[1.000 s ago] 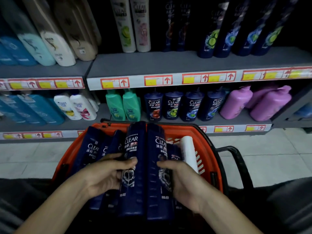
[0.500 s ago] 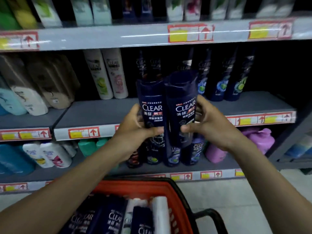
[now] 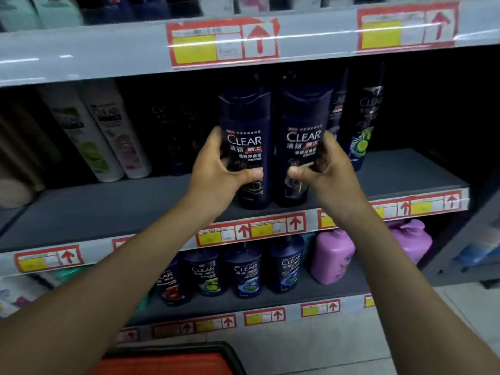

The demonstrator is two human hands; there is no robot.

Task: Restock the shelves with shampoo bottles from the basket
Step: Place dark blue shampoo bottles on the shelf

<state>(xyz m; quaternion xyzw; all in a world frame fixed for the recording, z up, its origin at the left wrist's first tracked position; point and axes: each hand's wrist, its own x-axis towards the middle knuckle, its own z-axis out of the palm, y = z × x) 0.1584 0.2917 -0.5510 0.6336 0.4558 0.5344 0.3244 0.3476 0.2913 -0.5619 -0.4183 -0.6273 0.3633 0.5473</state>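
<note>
Two dark blue CLEAR shampoo bottles stand upright side by side at the front of the grey middle shelf (image 3: 135, 209). My left hand (image 3: 216, 171) grips the left bottle (image 3: 244, 117), thumb across its front. My right hand (image 3: 328, 171) grips the right bottle (image 3: 304, 115) the same way. Both bottle bases are at the shelf surface; I cannot tell if they rest on it. Only the rim of the orange basket (image 3: 167, 361) shows at the bottom edge; its contents are out of view.
Behind the held bottles stand more dark CLEAR bottles (image 3: 362, 125). White bottles (image 3: 113, 136) lean at the left. The lower shelf holds small CLEAR bottles (image 3: 243, 272) and pink jugs (image 3: 332, 255). An upper shelf edge with price labels (image 3: 221, 41) runs overhead. Bare shelf lies left of my hands.
Both hands lifted the two bottles out of the basket and carried them up and forward onto the middle shelf. The view rose, so the basket dropped almost out of frame.
</note>
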